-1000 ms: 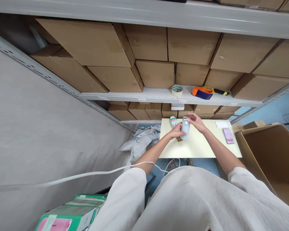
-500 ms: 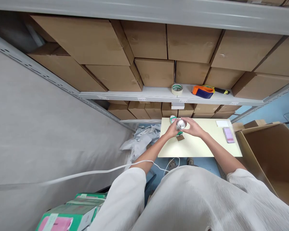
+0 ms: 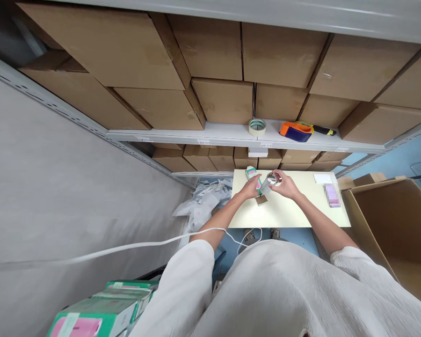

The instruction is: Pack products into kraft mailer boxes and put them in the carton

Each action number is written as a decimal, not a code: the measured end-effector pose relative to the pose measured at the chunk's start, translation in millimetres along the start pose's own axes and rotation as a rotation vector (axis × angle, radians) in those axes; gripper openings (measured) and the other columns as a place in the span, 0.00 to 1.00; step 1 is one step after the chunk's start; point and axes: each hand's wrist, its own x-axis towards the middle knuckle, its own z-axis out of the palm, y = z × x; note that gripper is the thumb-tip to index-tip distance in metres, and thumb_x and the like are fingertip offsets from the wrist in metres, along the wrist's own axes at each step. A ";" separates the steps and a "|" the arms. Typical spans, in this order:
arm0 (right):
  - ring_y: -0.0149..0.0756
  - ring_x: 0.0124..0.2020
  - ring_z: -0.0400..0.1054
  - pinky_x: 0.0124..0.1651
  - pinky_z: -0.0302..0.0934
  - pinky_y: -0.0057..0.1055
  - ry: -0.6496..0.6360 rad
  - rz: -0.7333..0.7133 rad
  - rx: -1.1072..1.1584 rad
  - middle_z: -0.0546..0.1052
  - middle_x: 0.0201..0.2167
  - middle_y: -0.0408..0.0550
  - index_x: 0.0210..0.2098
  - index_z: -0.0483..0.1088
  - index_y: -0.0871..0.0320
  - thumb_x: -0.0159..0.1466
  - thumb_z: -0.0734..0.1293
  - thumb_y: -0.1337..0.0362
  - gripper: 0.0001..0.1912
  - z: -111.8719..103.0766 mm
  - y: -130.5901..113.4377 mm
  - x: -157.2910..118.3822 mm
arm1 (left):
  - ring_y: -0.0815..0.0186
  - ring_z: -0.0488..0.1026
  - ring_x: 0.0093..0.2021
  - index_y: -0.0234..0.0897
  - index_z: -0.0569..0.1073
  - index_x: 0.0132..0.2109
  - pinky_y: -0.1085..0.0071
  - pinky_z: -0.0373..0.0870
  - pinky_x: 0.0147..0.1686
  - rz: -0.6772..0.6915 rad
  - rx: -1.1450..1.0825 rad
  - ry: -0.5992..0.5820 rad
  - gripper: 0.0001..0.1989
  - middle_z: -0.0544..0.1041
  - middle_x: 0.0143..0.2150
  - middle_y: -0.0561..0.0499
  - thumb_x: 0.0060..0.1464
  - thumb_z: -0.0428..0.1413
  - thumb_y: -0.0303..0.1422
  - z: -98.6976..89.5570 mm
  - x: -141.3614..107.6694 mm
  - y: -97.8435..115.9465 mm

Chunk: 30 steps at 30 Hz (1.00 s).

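My right hand (image 3: 285,185) is wrapped round the shiny silver top of a small cylindrical container (image 3: 268,181), which tilts over the pale yellow table (image 3: 291,210). Just to its left, my left hand (image 3: 251,187) has its fingers at a green, white and pink carton (image 3: 253,175) lying on the table; whether they grip it is hard to make out. A brown cardboard flap (image 3: 261,200) lies below the carton. The carton's middle is partly covered by my left hand.
A white card (image 3: 323,179) and a purple packet (image 3: 332,195) lie at the table's right. A large open cardboard box (image 3: 372,234) stands beside it. Shelves ahead hold boxes, a tape roll (image 3: 257,127) and an orange-blue tool (image 3: 296,131). A white cable (image 3: 154,244) crosses my left arm.
My right hand has moved right with the silver-topped container, which now tilts. My left hand has come off the container and sits at the green carton. The view has shifted slightly.
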 end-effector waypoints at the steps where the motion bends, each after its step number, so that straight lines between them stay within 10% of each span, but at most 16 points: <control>1: 0.48 0.46 0.76 0.57 0.71 0.46 0.012 0.006 -0.018 0.81 0.45 0.45 0.56 0.74 0.44 0.53 0.79 0.57 0.30 -1.3 4.1 -0.5 | 0.38 0.61 0.75 0.37 0.69 0.69 0.48 0.57 0.74 -0.021 0.077 0.010 0.43 0.69 0.72 0.35 0.44 0.69 0.28 -0.5 3.2 -6.9; 16: 0.47 0.51 0.75 0.52 0.74 0.43 0.026 0.184 0.008 0.80 0.48 0.46 0.58 0.71 0.44 0.52 0.78 0.53 0.35 -6.8 45.5 -4.5 | 0.40 0.45 0.83 0.42 0.69 0.71 0.40 0.36 0.76 0.059 0.601 -0.240 0.38 0.54 0.82 0.33 0.54 0.66 0.28 32.5 35.1 -72.2; 30: 0.48 0.53 0.73 0.62 0.70 0.49 0.095 0.143 -0.027 0.79 0.50 0.47 0.62 0.69 0.44 0.57 0.77 0.51 0.35 -17.8 48.3 -5.9 | 0.44 0.55 0.78 0.37 0.71 0.66 0.45 0.44 0.77 0.161 0.602 -0.160 0.30 0.67 0.73 0.33 0.56 0.58 0.22 25.6 36.3 -55.0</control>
